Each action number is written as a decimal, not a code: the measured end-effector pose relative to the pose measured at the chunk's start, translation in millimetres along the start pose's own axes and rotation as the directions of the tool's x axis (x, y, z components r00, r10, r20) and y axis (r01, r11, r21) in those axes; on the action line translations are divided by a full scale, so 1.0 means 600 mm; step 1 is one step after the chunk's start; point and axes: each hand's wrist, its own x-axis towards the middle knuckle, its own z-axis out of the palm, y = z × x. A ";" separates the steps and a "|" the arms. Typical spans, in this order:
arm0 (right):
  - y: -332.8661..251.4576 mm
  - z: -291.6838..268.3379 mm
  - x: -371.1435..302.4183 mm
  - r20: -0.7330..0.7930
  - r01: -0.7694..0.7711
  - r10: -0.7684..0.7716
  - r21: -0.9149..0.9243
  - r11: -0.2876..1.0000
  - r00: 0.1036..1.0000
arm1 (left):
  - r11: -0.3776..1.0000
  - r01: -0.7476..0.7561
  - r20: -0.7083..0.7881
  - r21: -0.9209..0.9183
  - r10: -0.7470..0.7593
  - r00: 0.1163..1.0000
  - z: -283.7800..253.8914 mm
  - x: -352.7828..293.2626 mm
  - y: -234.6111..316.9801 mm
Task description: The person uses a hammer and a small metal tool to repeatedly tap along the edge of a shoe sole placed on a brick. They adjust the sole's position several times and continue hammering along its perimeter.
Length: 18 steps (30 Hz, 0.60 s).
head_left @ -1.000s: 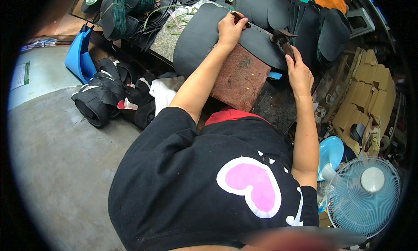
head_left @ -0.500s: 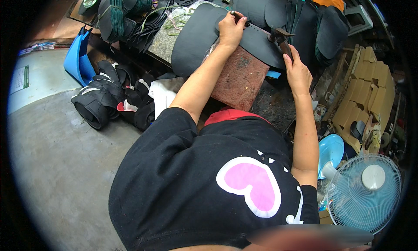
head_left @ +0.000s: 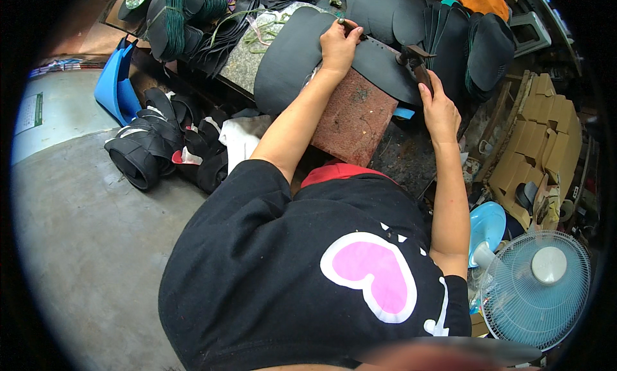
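Observation:
My left hand is closed around a short dark metal punch, whose top shows above the fingers. Under it lies a black sole-shaped piece with a row of small holes along its far edge. This piece rests on a worn reddish-brown block. In my right hand is a hammer, held by its handle with the head raised near the piece's right end. The punch's lower tip is hidden. A larger black sheet lies left of my left hand.
Black sole pieces tied with green cord stand at the right back; similar bundles are at the left. Black strapped pieces are heaped on the floor. A blue fan and cardboard pieces stand at the right.
The hammer head has shifted very slightly downward. Both hands keep their grips, and the punch stays at nearly the same place on the piece.

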 end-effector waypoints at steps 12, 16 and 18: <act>-0.001 0.000 -0.002 -0.016 0.009 -0.009 -0.001 1.000 1.000 | 0.999 0.043 0.017 -0.004 -0.043 0.999 0.012 -0.006 0.012; 0.002 0.002 -0.001 -0.058 0.051 -0.052 -0.027 0.998 0.997 | 0.991 0.056 0.013 -0.119 -0.055 0.998 0.015 -0.009 0.016; 0.002 0.002 0.000 -0.024 0.020 -0.020 -0.011 1.000 0.999 | 0.992 0.029 0.064 -0.120 -0.021 0.998 0.017 -0.012 0.016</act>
